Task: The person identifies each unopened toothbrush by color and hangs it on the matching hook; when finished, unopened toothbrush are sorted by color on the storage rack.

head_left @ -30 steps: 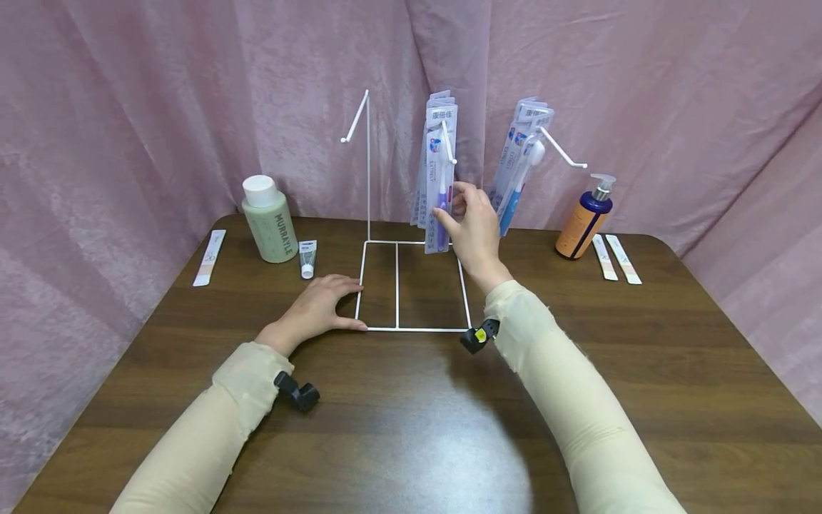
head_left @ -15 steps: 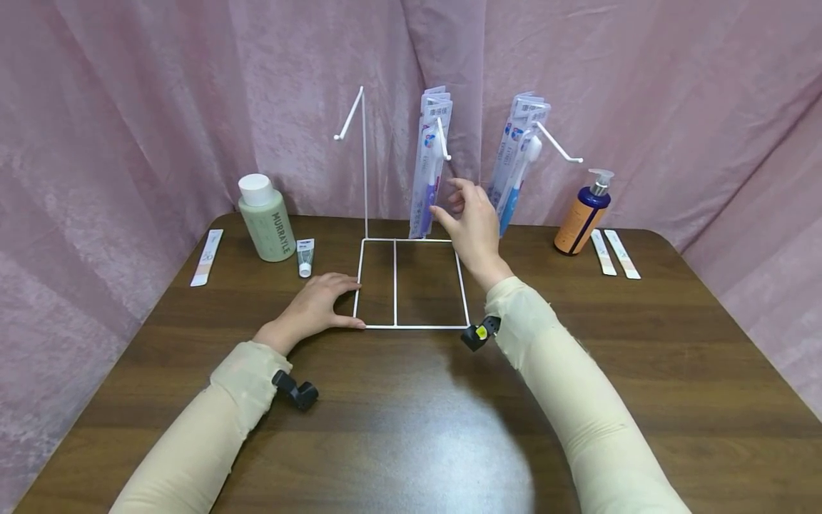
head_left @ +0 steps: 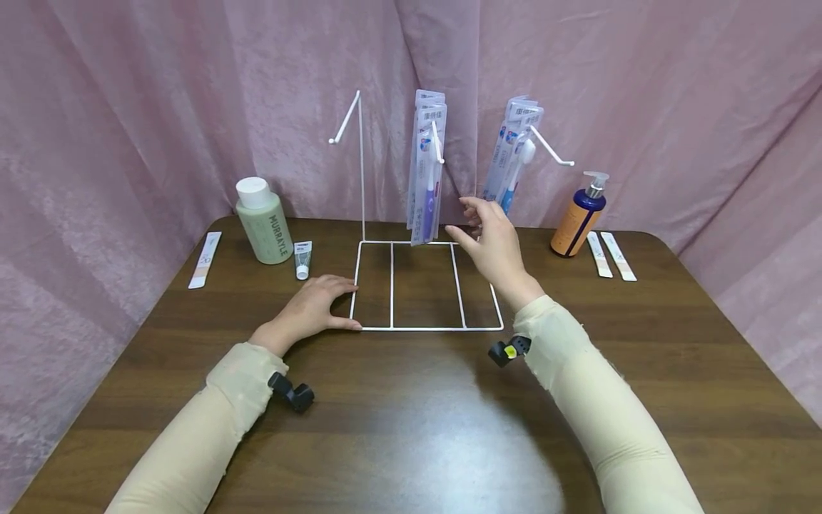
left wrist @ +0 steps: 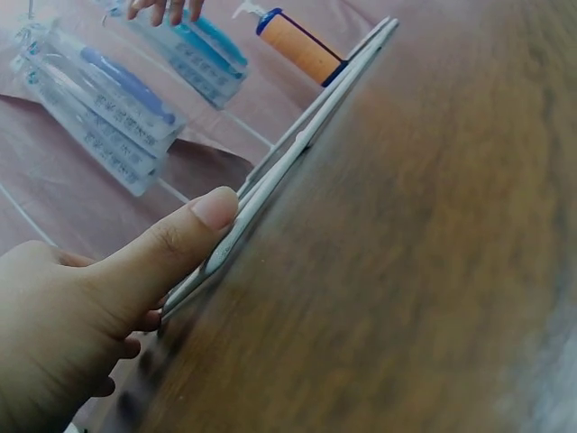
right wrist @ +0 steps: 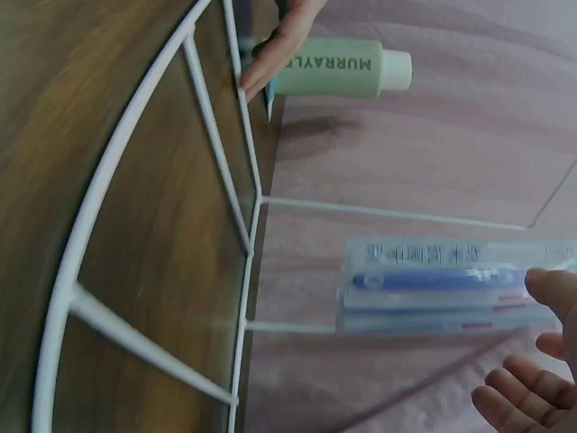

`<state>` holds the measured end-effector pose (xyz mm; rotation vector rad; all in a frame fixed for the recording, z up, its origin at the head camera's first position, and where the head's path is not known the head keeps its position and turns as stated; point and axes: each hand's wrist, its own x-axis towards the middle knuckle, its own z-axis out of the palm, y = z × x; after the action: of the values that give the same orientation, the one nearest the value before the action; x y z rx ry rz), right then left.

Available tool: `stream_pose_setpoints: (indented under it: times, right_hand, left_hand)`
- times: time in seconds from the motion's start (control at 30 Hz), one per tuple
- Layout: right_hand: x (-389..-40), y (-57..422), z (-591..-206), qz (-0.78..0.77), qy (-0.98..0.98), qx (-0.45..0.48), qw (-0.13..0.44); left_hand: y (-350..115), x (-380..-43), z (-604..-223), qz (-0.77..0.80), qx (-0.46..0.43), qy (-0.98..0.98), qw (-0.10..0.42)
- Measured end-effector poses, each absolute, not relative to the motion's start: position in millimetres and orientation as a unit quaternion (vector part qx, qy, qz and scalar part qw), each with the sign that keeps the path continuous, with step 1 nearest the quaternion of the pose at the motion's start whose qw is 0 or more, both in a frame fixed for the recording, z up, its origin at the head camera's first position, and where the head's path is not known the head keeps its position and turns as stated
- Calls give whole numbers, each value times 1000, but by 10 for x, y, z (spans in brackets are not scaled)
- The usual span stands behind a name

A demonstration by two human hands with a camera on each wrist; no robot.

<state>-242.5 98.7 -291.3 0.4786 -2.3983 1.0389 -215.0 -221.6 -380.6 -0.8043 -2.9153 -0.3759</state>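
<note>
A white wire rack (head_left: pixel 430 329) stands on the table, and my left hand (head_left: pixel 315 303) rests on its front left corner. In the left wrist view the thumb (left wrist: pixel 194 225) lies along the wire. Several packaged purple toothbrushes (head_left: pixel 427 178) hang from the middle hook. Packaged blue toothbrushes (head_left: pixel 501 160) hang from the right hook, their lower ends partly hidden by my right hand (head_left: pixel 497 246). That hand is in the air above the base, to the right of the purple packs, with loosely bent fingers and nothing held. The left hook (head_left: pixel 344 118) is bare.
Left of the rack stand a green bottle (head_left: pixel 265 225) with a white cap and a small tube (head_left: pixel 302 258); a paper strip (head_left: pixel 205 258) lies farther left. An orange pump bottle (head_left: pixel 576 221) and two strips (head_left: pixel 610 255) are at right. A pink curtain (head_left: pixel 289 86) hangs behind.
My right hand has let go of the front purple toothbrush pack and moved right and slightly down. The pack has swung back against the others. My left hand stays at the corner.
</note>
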Motion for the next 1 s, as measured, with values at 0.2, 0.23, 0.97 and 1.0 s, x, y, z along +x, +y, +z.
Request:
stream_pose_setpoints:
  times: [0.2, 0.23, 0.97, 1.0]
  right_hand:
    - [-2374, 1163, -2997, 346, -885, 209, 232]
    - [-2365, 1203, -3006, 337, -888, 214, 229]
    - [-2350, 2249, -3486, 206, -947, 209, 132]
    - [-2352, 2277, -3510, 201, -949, 207, 126]
  left_hand:
    - [-2321, -2129, -3799, -118, -246, -961, 42]
    - [-2330, -2123, -3795, -118, -243, -962, 43]
    - [-2232, -2229, -3593, -64, -179, -977, 95]
    - [-2237, -2240, -3592, -62, -179, -977, 94]
